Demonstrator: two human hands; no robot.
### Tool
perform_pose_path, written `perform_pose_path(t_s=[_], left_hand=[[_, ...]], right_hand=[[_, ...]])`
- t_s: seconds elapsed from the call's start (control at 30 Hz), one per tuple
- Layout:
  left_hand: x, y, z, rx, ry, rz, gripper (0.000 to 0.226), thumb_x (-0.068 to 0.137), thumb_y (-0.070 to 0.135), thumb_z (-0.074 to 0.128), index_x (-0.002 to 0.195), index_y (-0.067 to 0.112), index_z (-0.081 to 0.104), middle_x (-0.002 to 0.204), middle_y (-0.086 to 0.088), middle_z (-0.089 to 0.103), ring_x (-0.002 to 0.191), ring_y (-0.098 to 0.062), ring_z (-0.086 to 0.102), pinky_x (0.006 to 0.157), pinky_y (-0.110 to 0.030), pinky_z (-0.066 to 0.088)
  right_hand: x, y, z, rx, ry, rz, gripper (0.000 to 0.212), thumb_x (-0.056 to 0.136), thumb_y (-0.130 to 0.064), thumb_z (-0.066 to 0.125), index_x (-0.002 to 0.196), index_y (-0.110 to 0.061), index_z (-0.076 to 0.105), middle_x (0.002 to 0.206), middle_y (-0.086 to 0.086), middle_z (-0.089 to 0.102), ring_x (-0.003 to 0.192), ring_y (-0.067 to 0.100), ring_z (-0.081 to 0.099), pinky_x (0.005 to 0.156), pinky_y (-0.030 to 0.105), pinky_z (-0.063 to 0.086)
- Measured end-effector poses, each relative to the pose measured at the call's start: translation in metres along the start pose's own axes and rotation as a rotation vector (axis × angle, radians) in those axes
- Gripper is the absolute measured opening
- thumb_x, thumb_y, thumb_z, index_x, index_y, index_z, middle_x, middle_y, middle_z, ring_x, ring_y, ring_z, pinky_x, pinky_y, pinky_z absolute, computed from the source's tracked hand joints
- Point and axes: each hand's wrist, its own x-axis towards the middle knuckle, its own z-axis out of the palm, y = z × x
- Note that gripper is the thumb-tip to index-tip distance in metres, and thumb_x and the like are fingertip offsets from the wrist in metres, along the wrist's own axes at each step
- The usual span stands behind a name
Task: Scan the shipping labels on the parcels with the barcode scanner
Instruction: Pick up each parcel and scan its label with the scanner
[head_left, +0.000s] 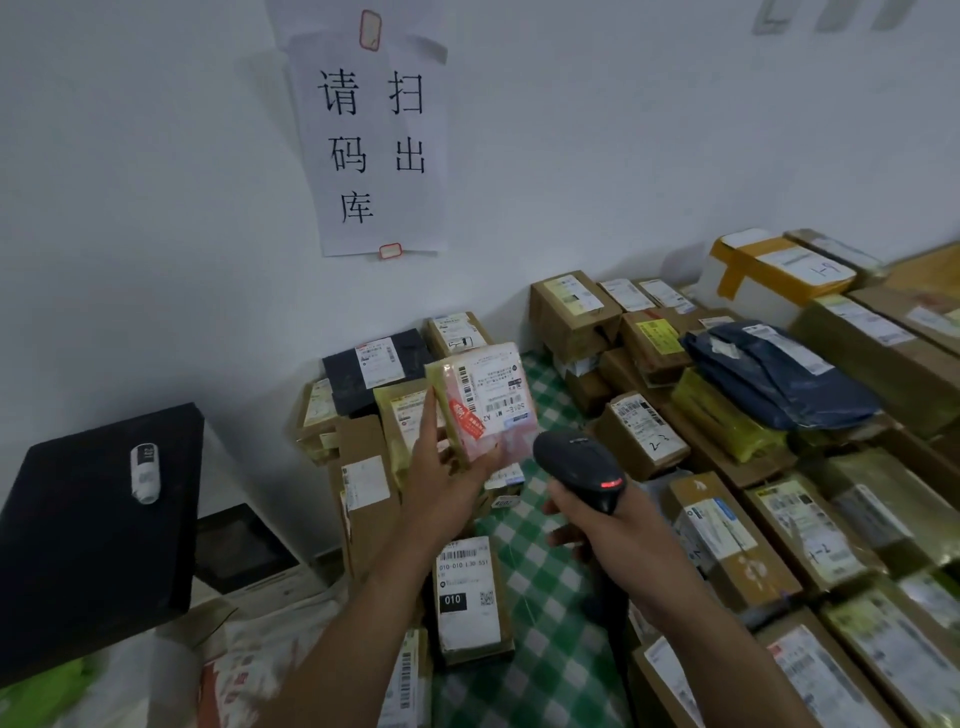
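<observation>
My left hand (441, 467) holds up a small pink parcel (483, 400) above the table, with its white shipping label facing me. My right hand (597, 519) grips a black barcode scanner (576, 465) just below and right of the parcel. The scanner's head points up toward the label and a red light glows on it. Several more labelled parcels lie around, among them a brown box (467, 597) marked 010 under my left forearm.
A table with a green checked cloth (545, 613) is crowded with cardboard boxes (727, 530) on the right and stacked parcels (363, 467) on the left. A dark blue bag (779, 379) lies further back. A black box (98, 530) with a small white device stands at left. A paper sign (371, 140) hangs on the wall.
</observation>
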Motion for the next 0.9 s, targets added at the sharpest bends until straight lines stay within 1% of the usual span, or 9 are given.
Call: perform_pose_path(t_s=[0.13,0.23,0.3,0.37,0.5,0.6,0.73,0.8,0.9], left_hand=[[0.015,0.008,0.048,0.029,-0.138,-0.097,0.099,0.081,0.051,0.084,0.150,0.063,0.014,0.152,0.015,0.049,0.132,-0.015,0.054,0.109,-0.048,0.048],[0.036,-0.008,0.087,-0.013,-0.244,-0.171,0.104,0.086,0.039,0.083,0.158,0.051,0.009,0.145,0.018,0.049,0.129,-0.011,0.053,0.105,-0.033,0.044],[0.050,-0.032,0.111,-0.070,-0.319,-0.249,0.109,0.082,0.029,0.086,0.159,0.046,0.010,0.148,0.014,0.053,0.126,-0.009,0.057,0.099,-0.028,0.048],[0.059,-0.056,0.131,-0.071,-0.356,-0.342,0.112,0.075,0.026,0.086,0.157,0.051,0.013,0.145,0.009,0.058,0.125,-0.012,0.060,0.105,-0.040,0.052],[0.062,-0.098,0.168,-0.041,-0.404,-0.482,0.104,0.084,0.012,0.077,0.156,0.053,0.014,0.148,0.001,0.058,0.119,-0.020,0.066,0.098,-0.050,0.058],[0.060,-0.132,0.187,-0.035,-0.420,-0.565,0.107,0.080,0.018,0.078,0.153,0.059,0.011,0.147,0.004,0.058,0.121,-0.021,0.065,0.101,-0.052,0.056],[0.051,-0.131,0.203,0.009,-0.429,-0.587,0.101,0.082,0.022,0.076,0.152,0.059,0.014,0.142,0.008,0.060,0.120,-0.019,0.063,0.099,-0.050,0.056],[0.049,-0.125,0.207,0.042,-0.415,-0.571,0.107,0.071,0.031,0.081,0.152,0.060,0.018,0.136,0.010,0.062,0.116,-0.019,0.065,0.099,-0.047,0.057],[0.049,-0.120,0.205,0.145,-0.402,-0.550,0.104,0.064,0.039,0.085,0.154,0.043,0.033,0.138,0.004,0.063,0.116,-0.019,0.065,0.101,-0.043,0.056]], right_hand=[[0.008,0.009,-0.033,0.108,0.170,0.013,0.025,0.095,-0.026,0.074,0.119,-0.030,0.067,0.100,-0.001,0.079,0.081,0.021,0.078,0.077,0.041,0.059],[0.015,0.016,-0.059,0.152,0.229,0.042,0.027,0.095,-0.029,0.074,0.121,-0.031,0.066,0.100,-0.003,0.080,0.084,0.021,0.079,0.073,0.037,0.056],[0.021,0.023,-0.072,0.150,0.260,0.069,0.031,0.094,-0.031,0.075,0.124,-0.027,0.067,0.101,-0.001,0.079,0.086,0.023,0.079,0.077,0.043,0.060],[0.026,0.029,-0.082,0.166,0.271,0.080,0.033,0.094,-0.030,0.075,0.126,-0.026,0.067,0.105,0.002,0.079,0.086,0.025,0.078,0.080,0.045,0.061],[0.031,0.039,-0.093,0.169,0.260,0.113,0.024,0.097,-0.024,0.074,0.120,-0.025,0.069,0.096,0.008,0.078,0.072,0.013,0.074,0.061,0.025,0.056],[0.032,0.046,-0.098,0.117,0.286,0.145,0.014,0.098,-0.024,0.071,0.112,-0.025,0.069,0.096,0.018,0.075,0.067,0.012,0.069,0.058,0.023,0.055],[0.033,0.055,-0.099,0.078,0.267,0.165,0.017,0.098,-0.027,0.072,0.114,-0.027,0.069,0.094,0.011,0.077,0.075,0.017,0.072,0.073,0.035,0.056],[0.034,0.057,-0.098,0.070,0.257,0.171,0.019,0.097,-0.028,0.073,0.116,-0.026,0.068,0.091,0.009,0.078,0.074,0.016,0.073,0.073,0.036,0.056],[0.036,0.059,-0.096,0.075,0.235,0.169,0.019,0.097,-0.026,0.073,0.116,-0.026,0.068,0.089,0.002,0.079,0.069,0.010,0.073,0.067,0.029,0.056]])
